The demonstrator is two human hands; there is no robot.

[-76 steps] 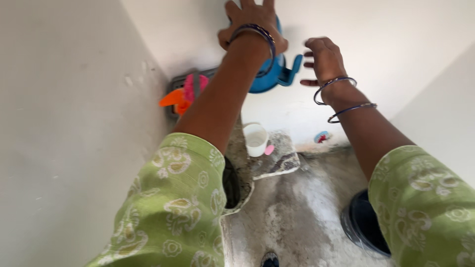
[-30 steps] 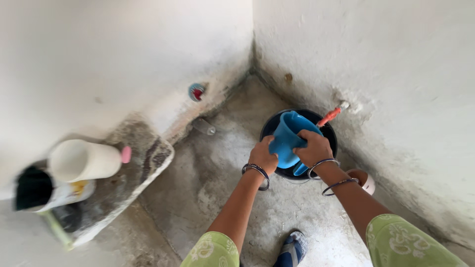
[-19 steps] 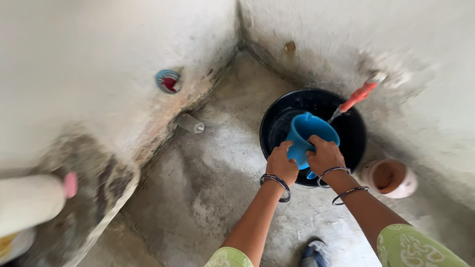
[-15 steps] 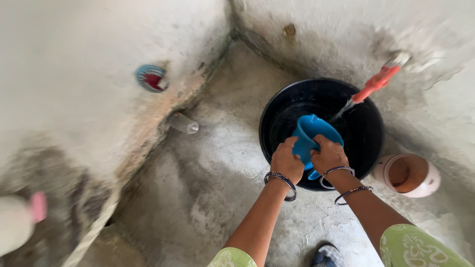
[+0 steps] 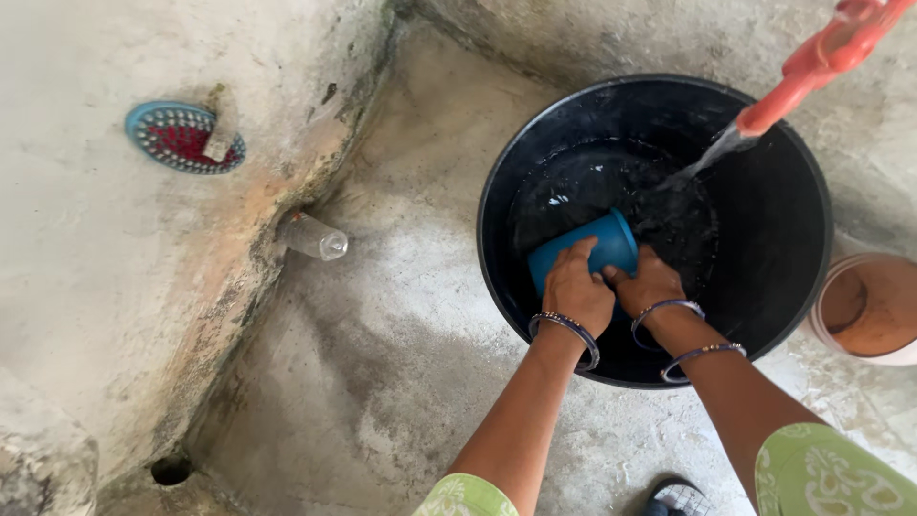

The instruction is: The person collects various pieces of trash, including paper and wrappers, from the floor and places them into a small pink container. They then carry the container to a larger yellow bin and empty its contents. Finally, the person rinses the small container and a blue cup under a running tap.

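A blue plastic mug (image 5: 585, 252) lies tipped on its side inside a large black bucket (image 5: 793, 315) that holds some water. My left hand (image 5: 575, 290) grips the mug's body from the near side. My right hand (image 5: 649, 283) holds the mug's lower right part, fingers curled against it. Both wrists wear thin bangles. Water streams from an orange-red tap (image 5: 812, 62) at the upper right into the bucket, landing just beyond the mug.
The floor and walls are rough grey concrete. A round blue and red drain cover (image 5: 183, 137) sits on the left wall, with a short clear pipe stub (image 5: 313, 236) below it. A small brownish tub (image 5: 869, 308) stands right of the bucket. A sandal toe (image 5: 680, 497) shows at the bottom.
I took the blue mug from the high wall, brought it down into the black bucket and lowered it toward the water. The view has closed in on the bucket.
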